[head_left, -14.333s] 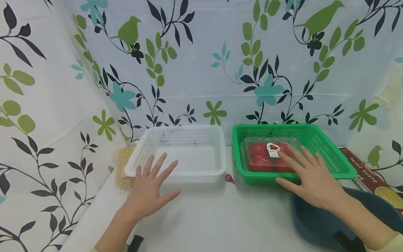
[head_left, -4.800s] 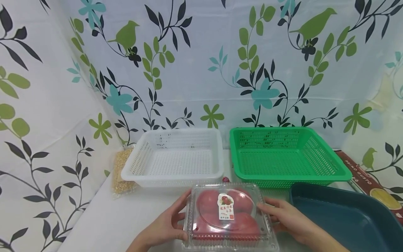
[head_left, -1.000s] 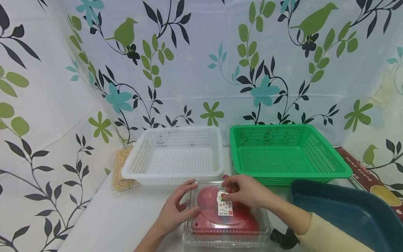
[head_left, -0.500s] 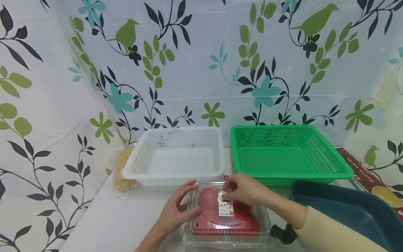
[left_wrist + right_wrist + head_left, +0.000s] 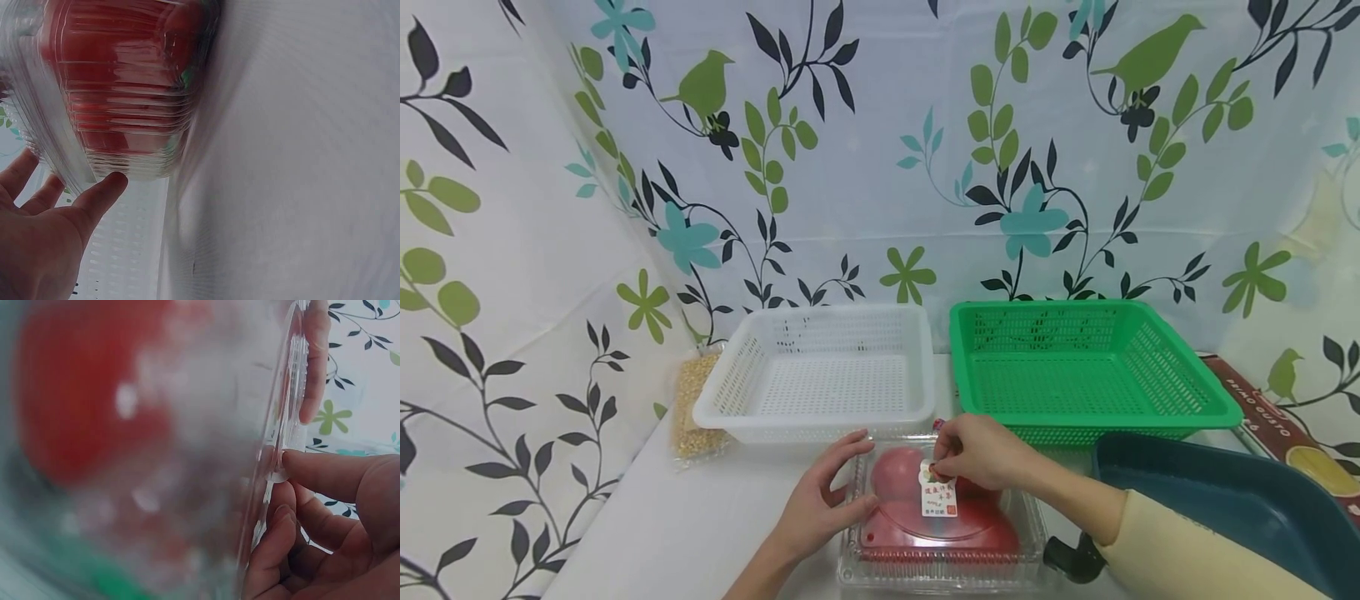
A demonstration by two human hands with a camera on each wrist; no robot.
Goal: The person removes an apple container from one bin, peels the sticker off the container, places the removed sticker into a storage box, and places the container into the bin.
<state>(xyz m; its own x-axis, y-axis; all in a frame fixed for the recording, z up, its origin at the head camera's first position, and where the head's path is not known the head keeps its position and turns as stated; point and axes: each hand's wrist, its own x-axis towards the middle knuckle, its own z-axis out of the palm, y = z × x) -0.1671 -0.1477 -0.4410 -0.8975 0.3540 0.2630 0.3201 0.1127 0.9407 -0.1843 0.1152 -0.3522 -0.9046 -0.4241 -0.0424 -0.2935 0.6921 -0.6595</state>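
A clear plastic clamshell box [image 5: 940, 525] of red tomatoes, with a white label [image 5: 940, 498] on its lid, lies on the white table near the front edge. My left hand [image 5: 823, 504] grips the box's left rim, thumb against the side wall [image 5: 106, 187] and fingers over the far corner. My right hand [image 5: 977, 454] pinches the lid's far rim [image 5: 281, 469] between thumb and curled fingers. The right wrist view is filled by the blurred box [image 5: 137, 437].
A white basket [image 5: 820, 375] and a green basket [image 5: 1075, 367] stand side by side behind the box. A dark blue tray [image 5: 1225, 500] lies at the right, a red carton [image 5: 1277, 417] beyond it. A bag of yellow grains [image 5: 692, 400] lies left of the white basket.
Since half a second ago both hands hold the same places on the box. Before that, the box was lifted out of the green basket and set down in front.
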